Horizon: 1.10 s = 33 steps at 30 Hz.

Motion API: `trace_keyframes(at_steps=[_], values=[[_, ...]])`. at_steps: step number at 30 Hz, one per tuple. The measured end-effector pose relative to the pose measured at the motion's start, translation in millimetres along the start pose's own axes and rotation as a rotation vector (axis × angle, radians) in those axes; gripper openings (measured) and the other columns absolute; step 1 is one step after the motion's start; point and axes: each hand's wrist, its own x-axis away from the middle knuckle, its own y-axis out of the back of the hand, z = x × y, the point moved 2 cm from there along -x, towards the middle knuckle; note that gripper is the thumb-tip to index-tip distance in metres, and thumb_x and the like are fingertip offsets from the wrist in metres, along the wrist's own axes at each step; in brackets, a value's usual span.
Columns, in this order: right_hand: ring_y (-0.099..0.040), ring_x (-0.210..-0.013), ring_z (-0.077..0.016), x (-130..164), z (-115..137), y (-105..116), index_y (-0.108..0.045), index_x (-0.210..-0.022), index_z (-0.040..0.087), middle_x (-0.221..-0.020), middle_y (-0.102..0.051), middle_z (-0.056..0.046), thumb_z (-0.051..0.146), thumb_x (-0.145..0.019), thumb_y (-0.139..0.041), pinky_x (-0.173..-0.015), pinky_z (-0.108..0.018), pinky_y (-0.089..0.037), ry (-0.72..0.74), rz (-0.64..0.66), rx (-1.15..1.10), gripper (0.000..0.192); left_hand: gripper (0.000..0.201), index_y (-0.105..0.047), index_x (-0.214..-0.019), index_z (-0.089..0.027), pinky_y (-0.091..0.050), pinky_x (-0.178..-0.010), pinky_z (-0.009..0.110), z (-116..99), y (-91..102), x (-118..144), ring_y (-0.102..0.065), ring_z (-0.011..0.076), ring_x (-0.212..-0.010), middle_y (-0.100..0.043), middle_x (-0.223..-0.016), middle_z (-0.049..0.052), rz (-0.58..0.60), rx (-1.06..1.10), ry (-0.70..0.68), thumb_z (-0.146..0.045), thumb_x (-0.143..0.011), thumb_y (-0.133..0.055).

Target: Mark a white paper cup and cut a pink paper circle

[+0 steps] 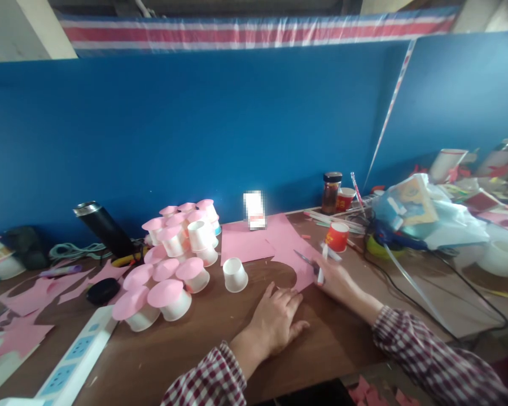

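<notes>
My left hand [277, 318] lies palm down on the brown table with its fingers apart, holding nothing. Over the pink paper [290, 239], my right hand [338, 277] is closed around a slim white pen [322, 265]. Scissors [305, 258] lie at those fingertips, the blades pointing left; their handles are hidden, and I cannot tell whether the hand touches them. One upside-down white paper cup [235, 275] stands beyond my left hand. Left of it are several upturned cups topped with pink paper discs [166, 293]. A red paper cup [337, 237] stands behind my right hand.
A white power strip [78, 355] and a black thermos [105, 228] are on the left. At the back, a dark-lidded jar [331, 193] stands by the blue partition [237, 124]. Black cables [400, 287] and plastic bags [432, 217] lie on the right.
</notes>
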Motion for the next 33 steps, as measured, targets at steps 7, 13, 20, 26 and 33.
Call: trace_keyframes(at_steps=[7, 13, 20, 26, 33], values=[[-0.059, -0.070, -0.0196, -1.3, -9.7, 13.2, -0.055, -0.104, 0.015, -0.078, -0.063, -0.006, 0.011, -0.071, -0.051, -0.060, -0.026, -0.040, -0.069, 0.066, 0.095, 0.034, 0.051, -0.049, -0.127, -0.018, -0.025, -0.109, 0.049, 14.5, 16.0, 35.6, -0.050, 0.0246, -0.117, -0.058, -0.126, 0.010, 0.023, -0.053, 0.007, -0.050, -0.087, -0.044], [-0.061, -0.077, -0.0211, -0.2, -11.4, 16.9, -0.056, -0.104, 0.016, -0.087, -0.066, -0.009, 0.015, -0.077, -0.050, -0.067, -0.028, -0.043, -0.070, 0.032, 0.143, 0.028, 0.039, -0.057, -0.115, -0.018, -0.034, -0.103, 0.047, 23.7, 38.2, 52.8, -0.058, 0.0229, -0.102, -0.066, -0.107, 0.009, 0.024, -0.056, -0.010, -0.044, -0.087, -0.046], [-0.061, -0.085, -0.0244, -6.8, -9.7, 44.2, -0.056, -0.105, 0.019, -0.091, -0.067, -0.009, 0.027, -0.083, -0.051, -0.069, -0.030, -0.044, -0.107, -0.232, 0.220, 0.024, 0.026, -0.060, -0.106, -0.020, -0.049, -0.080, 0.039, 6.1, 26.2, 37.5, -0.058, 0.0230, -0.088, -0.064, -0.096, 0.007, -0.038, -0.066, 0.124, -0.033, -0.086, -0.050], [-0.057, -0.096, -0.0273, -36.5, -41.7, 63.5, -0.047, -0.120, 0.019, -0.105, -0.063, -0.010, 0.028, -0.077, -0.058, -0.074, -0.032, -0.044, -0.267, -0.400, 0.230, 0.046, 0.060, -0.045, -0.130, -0.024, -0.045, -0.090, 0.048, -23.1, -7.4, 26.7, -0.051, 0.0307, -0.107, -0.055, -0.120, 0.012, -0.030, -0.073, 0.090, -0.048, -0.077, -0.060], [-0.058, -0.091, -0.0285, -56.8, -64.9, 58.4, -0.046, -0.118, 0.016, -0.099, -0.065, -0.012, 0.038, -0.075, -0.058, -0.066, -0.031, -0.041, -0.381, -0.290, 0.227, 0.050, 0.037, -0.058, -0.113, -0.021, -0.036, -0.104, 0.046, -4.1, 7.7, 39.0, -0.043, 0.0282, -0.122, -0.054, -0.125, 0.011, 0.028, 0.066, 0.027, -0.041, -0.081, -0.057]])
